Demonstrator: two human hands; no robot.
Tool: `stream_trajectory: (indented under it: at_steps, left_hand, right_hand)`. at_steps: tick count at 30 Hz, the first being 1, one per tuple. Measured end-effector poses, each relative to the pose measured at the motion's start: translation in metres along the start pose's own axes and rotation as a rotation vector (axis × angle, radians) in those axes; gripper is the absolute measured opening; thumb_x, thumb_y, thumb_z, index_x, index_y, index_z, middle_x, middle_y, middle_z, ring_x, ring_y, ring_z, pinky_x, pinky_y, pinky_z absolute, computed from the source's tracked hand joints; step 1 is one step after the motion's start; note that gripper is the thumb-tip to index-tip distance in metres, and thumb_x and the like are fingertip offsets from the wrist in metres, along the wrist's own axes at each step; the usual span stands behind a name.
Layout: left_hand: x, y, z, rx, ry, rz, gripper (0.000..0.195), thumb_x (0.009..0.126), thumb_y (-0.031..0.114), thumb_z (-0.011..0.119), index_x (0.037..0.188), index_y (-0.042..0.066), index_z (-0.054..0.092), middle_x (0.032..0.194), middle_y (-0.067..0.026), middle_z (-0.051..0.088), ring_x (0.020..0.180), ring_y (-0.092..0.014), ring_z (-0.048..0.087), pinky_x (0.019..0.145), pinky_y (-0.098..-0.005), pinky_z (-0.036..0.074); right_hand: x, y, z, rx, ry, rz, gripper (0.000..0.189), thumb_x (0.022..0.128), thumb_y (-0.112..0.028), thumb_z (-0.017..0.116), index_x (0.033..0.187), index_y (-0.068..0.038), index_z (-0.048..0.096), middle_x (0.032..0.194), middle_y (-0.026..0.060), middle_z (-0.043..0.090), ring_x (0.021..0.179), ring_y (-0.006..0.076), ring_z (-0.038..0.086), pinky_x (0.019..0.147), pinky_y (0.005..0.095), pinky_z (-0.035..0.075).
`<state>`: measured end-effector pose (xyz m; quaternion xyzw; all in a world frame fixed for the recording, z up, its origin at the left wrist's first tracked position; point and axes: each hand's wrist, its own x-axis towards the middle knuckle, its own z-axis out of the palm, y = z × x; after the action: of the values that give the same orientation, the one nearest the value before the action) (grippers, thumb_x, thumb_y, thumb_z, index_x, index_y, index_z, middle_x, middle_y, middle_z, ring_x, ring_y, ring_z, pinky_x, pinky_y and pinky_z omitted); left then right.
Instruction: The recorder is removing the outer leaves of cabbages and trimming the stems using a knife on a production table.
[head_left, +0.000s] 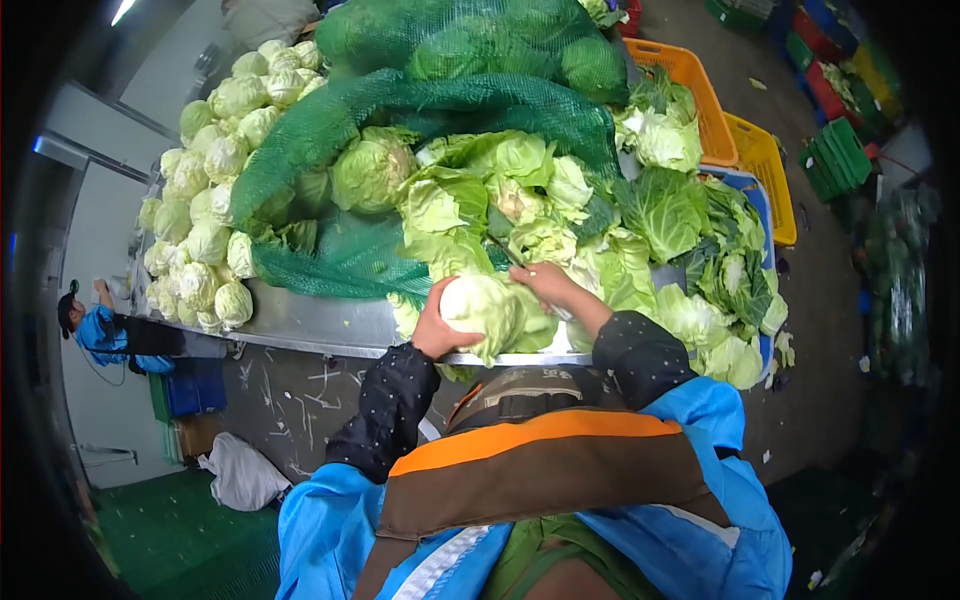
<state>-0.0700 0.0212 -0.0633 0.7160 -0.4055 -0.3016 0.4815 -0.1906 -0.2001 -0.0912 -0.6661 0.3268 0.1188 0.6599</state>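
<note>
My left hand (441, 327) grips a pale green cabbage (480, 313) from its left side, just above the front edge of the steel table (300, 319). In my right hand (551, 289) is a knife (504, 249), its blade pointing up and away from me, close to the cabbage's right side. Loose cabbage leaves (442, 217) lie heaped just beyond both hands. Behind them a green mesh sack (337, 255) gapes, with a whole cabbage (373, 171) inside its mouth.
Trimmed cabbages (206, 240) are piled at the table's left. A second full mesh sack (487, 52) lies at the back. Leaves fill a blue crate (766, 217) at right, near orange (694, 90) and yellow crates (776, 180). Another person (105, 330) stands at far left.
</note>
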Motion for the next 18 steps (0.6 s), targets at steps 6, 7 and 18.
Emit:
stream_trajectory:
  at_steps: [6, 7, 18]
  left_hand:
    - [-0.02, 0.016, 0.006, -1.245, 0.044, -0.463, 0.064, 0.088, 0.037, 0.055, 0.14, 0.011, 0.028, 0.139, -0.0137, 0.04, 0.127, -0.032, 0.042, 0.104, -0.0504, 0.037]
    - [-0.019, 0.03, 0.008, -1.372, -0.007, -0.448, 0.077, 0.087, 0.055, 0.054, 0.145, 0.014, 0.024, 0.146, -0.0125, 0.033, 0.13, -0.033, 0.039, 0.105, -0.0515, 0.035]
    - [-0.012, 0.074, 0.027, -1.028, 0.022, -0.482, 0.07, 0.089, 0.063, 0.039, 0.139, 0.014, 0.03, 0.134, -0.0123, 0.047, 0.116, -0.029, 0.054, 0.085, -0.0466, 0.054]
  right_hand:
    - [-0.034, 0.003, -0.024, -0.369, -0.112, -0.014, 0.038, 0.08, -0.039, 0.068, 0.098, -0.005, 0.067, 0.064, 0.0108, 0.062, 0.048, 0.0193, 0.059, 0.045, 0.0339, 0.046]
    - [-0.041, -0.001, -0.029, -0.375, -0.115, -0.018, 0.038, 0.08, -0.039, 0.068, 0.098, -0.005, 0.067, 0.064, 0.0108, 0.062, 0.048, 0.0193, 0.059, 0.045, 0.0339, 0.046]
    - [-0.123, -0.101, 0.011, -0.549, 0.259, -0.834, 0.064, 0.06, -0.032, 0.083, 0.119, -0.02, 0.059, 0.119, 0.0097, 0.06, 0.094, 0.0322, 0.064, 0.076, 0.0351, 0.053]
